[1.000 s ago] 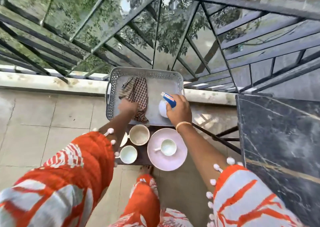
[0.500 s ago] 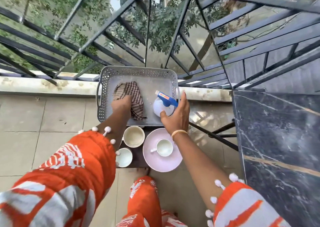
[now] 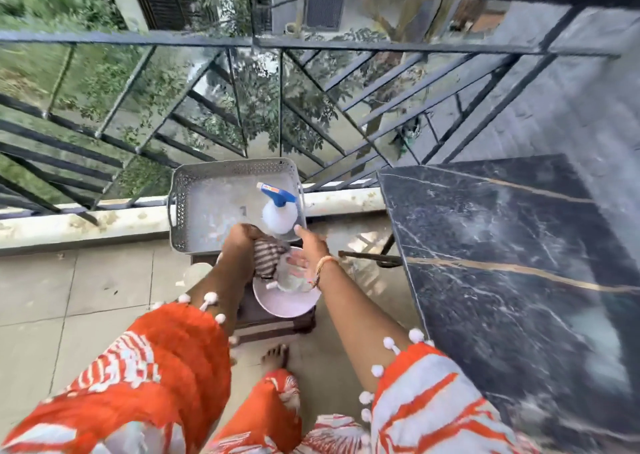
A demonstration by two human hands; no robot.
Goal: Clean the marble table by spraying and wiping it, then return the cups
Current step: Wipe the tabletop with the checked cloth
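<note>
Two hazards stand out: the checked brown cloth, bunched in the left hand's closed fingers, hangs over the white cup on the pink plate and could snag it, while the right hand, fingers loosely spread and holding nothing, might knock the white spray bottle with a blue trigger standing in the grey perforated tray. A second ago the cloth lay in that tray and the right hand gripped the bottle; the dark marble table at right awaits spraying.

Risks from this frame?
1. The checked cloth in the left hand hangs right over the white cup on the pink plate; it may snag and tip it.
2. That plate overhangs the small dark stool's edge, so a knock may drop it.
3. The right hand is open beside the white spray bottle, not gripping.
</note>
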